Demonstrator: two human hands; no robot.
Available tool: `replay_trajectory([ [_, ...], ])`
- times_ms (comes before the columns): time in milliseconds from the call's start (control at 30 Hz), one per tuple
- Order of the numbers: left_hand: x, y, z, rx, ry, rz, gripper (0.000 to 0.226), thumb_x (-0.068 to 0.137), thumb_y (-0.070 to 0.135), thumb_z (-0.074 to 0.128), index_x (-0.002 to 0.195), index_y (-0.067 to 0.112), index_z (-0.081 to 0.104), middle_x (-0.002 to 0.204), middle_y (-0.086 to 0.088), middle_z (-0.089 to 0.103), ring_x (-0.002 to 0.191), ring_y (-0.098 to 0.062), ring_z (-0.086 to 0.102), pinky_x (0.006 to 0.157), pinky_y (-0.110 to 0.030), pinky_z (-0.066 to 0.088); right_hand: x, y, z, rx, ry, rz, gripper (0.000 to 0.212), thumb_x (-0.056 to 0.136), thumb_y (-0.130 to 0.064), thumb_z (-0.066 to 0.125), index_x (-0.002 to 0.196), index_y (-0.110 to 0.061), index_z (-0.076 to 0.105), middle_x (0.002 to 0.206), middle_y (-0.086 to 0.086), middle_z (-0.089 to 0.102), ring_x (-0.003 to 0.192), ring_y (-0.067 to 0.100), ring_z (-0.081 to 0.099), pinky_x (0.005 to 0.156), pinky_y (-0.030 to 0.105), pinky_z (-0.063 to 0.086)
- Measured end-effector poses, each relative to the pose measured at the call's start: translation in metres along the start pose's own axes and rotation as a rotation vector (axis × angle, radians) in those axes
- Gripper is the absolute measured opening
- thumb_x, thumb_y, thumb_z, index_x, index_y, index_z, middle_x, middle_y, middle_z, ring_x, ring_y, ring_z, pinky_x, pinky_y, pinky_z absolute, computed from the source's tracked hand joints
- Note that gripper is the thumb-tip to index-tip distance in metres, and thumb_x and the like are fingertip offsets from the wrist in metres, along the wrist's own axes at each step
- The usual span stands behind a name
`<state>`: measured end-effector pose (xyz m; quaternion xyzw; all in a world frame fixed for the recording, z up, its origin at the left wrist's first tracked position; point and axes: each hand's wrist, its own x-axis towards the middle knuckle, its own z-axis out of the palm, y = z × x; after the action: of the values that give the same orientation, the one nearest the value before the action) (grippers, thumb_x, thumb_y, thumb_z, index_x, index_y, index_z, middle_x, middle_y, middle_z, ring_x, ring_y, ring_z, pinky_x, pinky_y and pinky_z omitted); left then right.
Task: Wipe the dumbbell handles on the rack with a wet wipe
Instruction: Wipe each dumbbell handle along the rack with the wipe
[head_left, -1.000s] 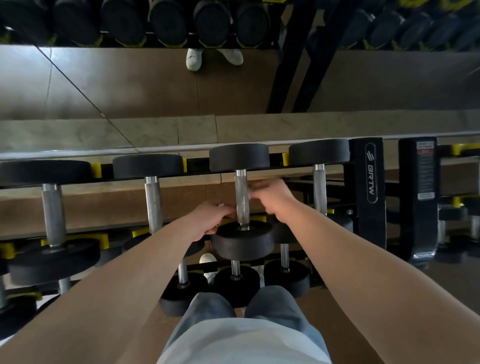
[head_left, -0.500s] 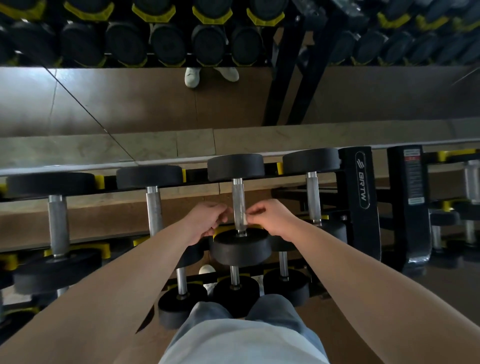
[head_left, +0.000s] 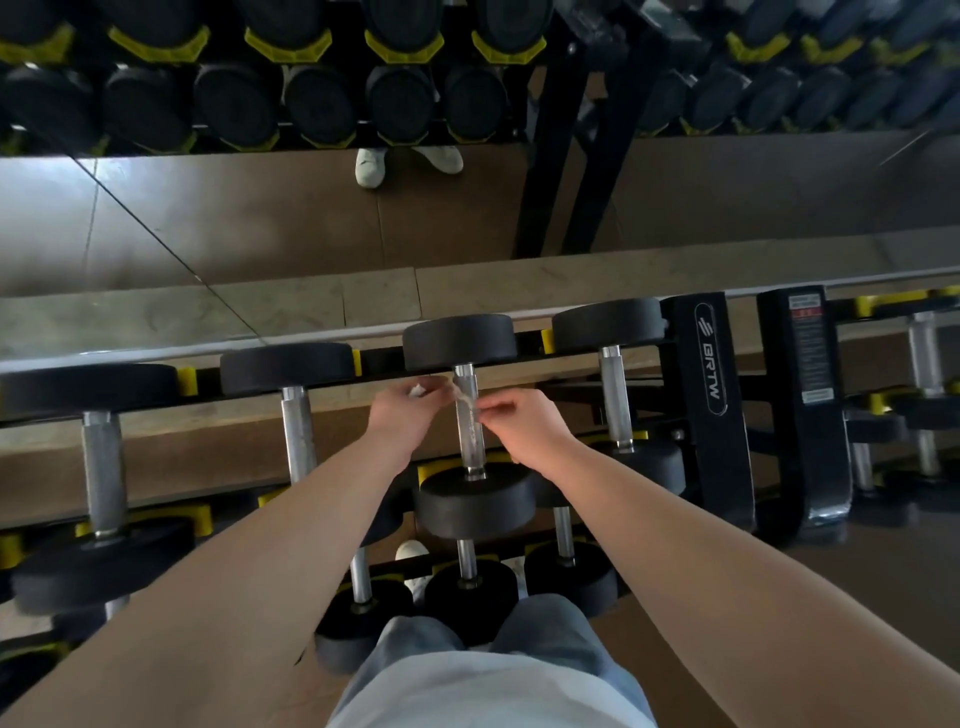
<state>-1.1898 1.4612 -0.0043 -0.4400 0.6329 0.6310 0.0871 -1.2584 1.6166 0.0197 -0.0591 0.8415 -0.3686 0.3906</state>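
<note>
A person's left hand (head_left: 402, 418) and right hand (head_left: 527, 423) pinch a wet wipe (head_left: 461, 396) at a dumbbell handle (head_left: 471, 441).
Wipe faint and blurred; the handle's length runs straight away from the person.

The person wears a pale grey top (head_left: 488, 696), faded blue jeans (head_left: 550, 639) and a white shoe (head_left: 413, 552), forearms (head_left: 260, 561) bare.
</note>
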Motion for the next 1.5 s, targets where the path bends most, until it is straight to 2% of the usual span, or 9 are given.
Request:
replay_trajectory([
  [67, 0.004, 0.004, 0.007, -0.014, 0.055, 0.0, 0.021, 0.089, 0.034, 0.077, 0.11, 0.03, 0.074, 0.122, 0.002, 0.07, 0.119, -0.028, 0.063, 0.102, -0.043, 0.051, 0.004, 0.003, -0.002, -0.009, 0.021, 0.032, 0.024, 0.102, -0.022, 0.06, 0.123, -0.027, 0.071, 0.119, -0.005, 0.071, 0.094, 0.01, 0.066, 0.083, 0.036, 0.061],
  [200, -0.005, -0.008, 0.009, 0.212, -0.013, 0.027, 0.026, 0.095, 0.031, 0.071, 0.119, 0.025, 0.072, 0.118, 0.005, 0.068, 0.102, -0.011, 0.061, 0.084, -0.028, 0.046, 0.003, 0.014, -0.002, -0.016, -0.015, 0.124, 0.024, 0.103, -0.024, 0.057, 0.124, -0.027, 0.069, 0.109, -0.008, 0.071, 0.073, 0.01, 0.062, 0.055, 0.025, 0.05],
  [333, -0.019, -0.033, 0.009, 0.688, -0.218, -0.062, 0.016, 0.097, 0.034, 0.067, 0.103, 0.021, 0.074, 0.096, 0.001, 0.071, 0.079, -0.008, 0.065, 0.064, -0.022, 0.052, 0.003, 0.025, 0.005, -0.056, -0.009, 0.142, 0.023, 0.102, -0.026, 0.057, 0.12, -0.027, 0.071, 0.114, -0.005, 0.071, 0.081, 0.008, 0.063, 0.076, 0.031, 0.057],
  [433, -0.016, -0.034, 0.011, 0.614, -0.178, -0.08, 0.015, 0.098, 0.028, 0.065, 0.105, 0.017, 0.072, 0.101, -0.003, 0.071, 0.082, -0.011, 0.065, 0.067, -0.024, 0.053, 0.005, 0.023, 0.006, -0.048, -0.006, 0.146, 0.019, 0.102, -0.027, 0.057, 0.114, -0.03, 0.071, 0.112, -0.005, 0.071, 0.082, 0.008, 0.062, 0.074, 0.029, 0.055],
  [600, 0.012, 0.001, 0.019, 0.06, 0.079, -0.124, 0.017, 0.097, 0.02, 0.064, 0.112, 0.026, 0.069, 0.104, 0.0, 0.066, 0.103, -0.027, 0.065, 0.083, -0.037, 0.052, 0.007, 0.015, 0.002, -0.062, -0.057, 0.168, 0.018, 0.103, -0.025, 0.056, 0.092, -0.037, 0.061, 0.101, -0.006, 0.071, 0.092, 0.019, 0.069, 0.063, 0.03, 0.056],
  [933, -0.001, -0.03, 0.015, 0.681, -0.253, -0.185, 0.013, 0.101, 0.022, 0.061, 0.11, 0.014, 0.065, 0.096, -0.005, 0.066, 0.086, -0.017, 0.063, 0.071, -0.03, 0.052, 0.01, 0.018, 0.004, -0.058, -0.087, 0.215, 0.018, 0.102, -0.024, 0.056, 0.089, -0.032, 0.065, 0.1, -0.002, 0.071, 0.091, 0.022, 0.068, 0.073, 0.036, 0.059],
  [1167, 0.041, 0.004, 0.017, -0.073, -0.023, -0.297, 0.01, 0.101, 0.007, 0.052, 0.107, 0.012, 0.058, 0.071, -0.002, 0.055, 0.055, -0.01, 0.043, 0.041, -0.019, 0.033, 0.007, 0.015, -0.004, 0.043, -0.113, 0.244, 0.009, 0.103, -0.027, 0.058, 0.102, -0.03, 0.066, 0.101, -0.005, 0.073, 0.098, 0.015, 0.067, 0.067, 0.027, 0.055],
  [1333, 0.019, -0.024, 0.014, 0.668, -0.339, -0.181, 0.022, 0.104, 0.025, 0.054, 0.119, 0.013, 0.064, 0.091, -0.005, 0.065, 0.078, -0.017, 0.061, 0.065, -0.029, 0.048, 0.005, 0.02, -0.008, 0.094, -0.108, 0.259, 0.01, 0.103, -0.026, 0.058, 0.107, -0.027, 0.068, 0.102, -0.004, 0.073, 0.099, 0.015, 0.067, 0.069, 0.027, 0.056],
  [1500, 0.03, -0.021, 0.011, 0.662, -0.411, -0.142, 0.024, 0.102, 0.021, 0.057, 0.124, 0.017, 0.065, 0.093, -0.004, 0.065, 0.082, -0.015, 0.061, 0.068, -0.028, 0.048, 0.003, 0.022, -0.012, 0.132, -0.1, 0.299, 0.011, 0.104, -0.025, 0.059, 0.109, -0.026, 0.069, 0.103, -0.004, 0.073, 0.092, 0.012, 0.065, 0.063, 0.023, 0.052],
])
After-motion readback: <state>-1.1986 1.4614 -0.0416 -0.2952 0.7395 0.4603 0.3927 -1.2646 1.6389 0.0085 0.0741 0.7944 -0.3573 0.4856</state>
